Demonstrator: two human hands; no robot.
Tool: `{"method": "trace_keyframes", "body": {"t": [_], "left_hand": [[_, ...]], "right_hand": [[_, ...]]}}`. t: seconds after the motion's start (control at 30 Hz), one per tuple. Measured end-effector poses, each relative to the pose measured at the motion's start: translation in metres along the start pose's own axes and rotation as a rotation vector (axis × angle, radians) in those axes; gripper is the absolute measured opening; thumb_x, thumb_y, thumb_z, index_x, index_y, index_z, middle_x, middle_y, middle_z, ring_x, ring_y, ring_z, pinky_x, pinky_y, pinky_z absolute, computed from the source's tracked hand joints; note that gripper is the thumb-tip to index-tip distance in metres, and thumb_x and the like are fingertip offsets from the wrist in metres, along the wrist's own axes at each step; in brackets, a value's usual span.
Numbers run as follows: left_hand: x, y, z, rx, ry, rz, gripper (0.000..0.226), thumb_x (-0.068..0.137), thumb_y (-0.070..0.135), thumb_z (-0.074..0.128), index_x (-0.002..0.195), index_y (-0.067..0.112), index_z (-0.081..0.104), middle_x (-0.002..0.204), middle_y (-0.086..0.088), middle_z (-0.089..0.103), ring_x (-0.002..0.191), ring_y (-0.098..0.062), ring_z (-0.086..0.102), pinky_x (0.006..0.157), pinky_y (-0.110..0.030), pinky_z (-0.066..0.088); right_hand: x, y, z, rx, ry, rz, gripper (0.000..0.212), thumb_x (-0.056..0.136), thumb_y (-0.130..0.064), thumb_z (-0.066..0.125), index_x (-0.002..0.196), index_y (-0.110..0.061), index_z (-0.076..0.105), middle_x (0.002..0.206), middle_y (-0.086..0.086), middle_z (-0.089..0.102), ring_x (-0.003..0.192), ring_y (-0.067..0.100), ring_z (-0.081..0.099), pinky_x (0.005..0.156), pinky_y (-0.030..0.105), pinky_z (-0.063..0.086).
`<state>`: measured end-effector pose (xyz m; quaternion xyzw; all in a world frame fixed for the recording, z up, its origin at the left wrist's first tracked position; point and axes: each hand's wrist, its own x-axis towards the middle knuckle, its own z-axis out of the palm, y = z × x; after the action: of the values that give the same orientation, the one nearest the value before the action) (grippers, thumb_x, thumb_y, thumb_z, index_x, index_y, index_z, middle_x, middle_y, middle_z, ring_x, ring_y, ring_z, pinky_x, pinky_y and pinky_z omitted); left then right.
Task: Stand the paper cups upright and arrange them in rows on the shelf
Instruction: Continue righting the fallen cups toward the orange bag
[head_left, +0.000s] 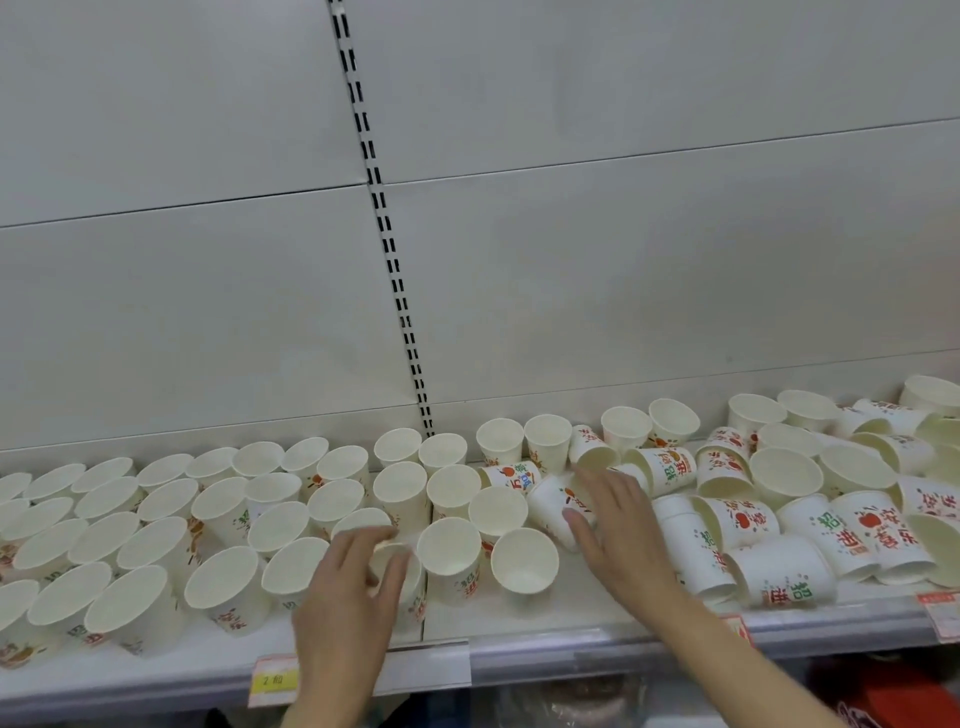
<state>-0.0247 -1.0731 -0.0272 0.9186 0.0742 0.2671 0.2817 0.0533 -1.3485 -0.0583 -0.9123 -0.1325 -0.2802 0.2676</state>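
Note:
White paper cups with red and green print cover the shelf (519, 631). On the left and in the middle, several upright cups (156, 545) stand in rows. On the right, several cups (779, 566) lie tipped in a jumble. My left hand (353, 597) curls its fingers round the rim of an upright front-row cup (410, 582). My right hand (618, 525) reaches over a tipped cup (553, 506), fingers and thumb closing on its side.
A grey back wall with a slotted black upright (395, 270) rises behind the cups. Price tags (272, 680) hang on the shelf's front rail. Red goods (893, 696) show on the level below at the right.

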Motion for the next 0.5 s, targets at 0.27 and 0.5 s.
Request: {"method": "trace_keyframes", "body": {"t": [0.27, 0.5], "left_hand": [[0.117, 0.099, 0.08, 0.539, -0.445, 0.347, 0.039, 0.089, 0.049, 0.054, 0.115, 0.021, 0.064, 0.108, -0.001, 0.067, 0.108, -0.023, 0.051, 0.08, -0.032, 0.037], [0.141, 0.106, 0.119, 0.801, -0.731, 0.241, 0.068, 0.077, 0.063, 0.065, 0.126, 0.017, 0.053, 0.123, -0.006, 0.06, 0.12, -0.025, 0.049, 0.09, -0.032, 0.035]], "right_hand": [[0.074, 0.008, 0.011, -0.347, -0.727, -0.229, 0.055, 0.085, -0.041, 0.055, 0.135, -0.025, 0.041, 0.134, -0.002, 0.047, 0.123, 0.025, 0.033, 0.101, 0.039, 0.029], [0.062, 0.001, -0.005, -0.291, -0.524, -0.242, 0.021, 0.08, -0.033, 0.063, 0.098, -0.021, 0.064, 0.101, -0.001, 0.063, 0.102, 0.019, 0.048, 0.088, 0.032, 0.031]]}}
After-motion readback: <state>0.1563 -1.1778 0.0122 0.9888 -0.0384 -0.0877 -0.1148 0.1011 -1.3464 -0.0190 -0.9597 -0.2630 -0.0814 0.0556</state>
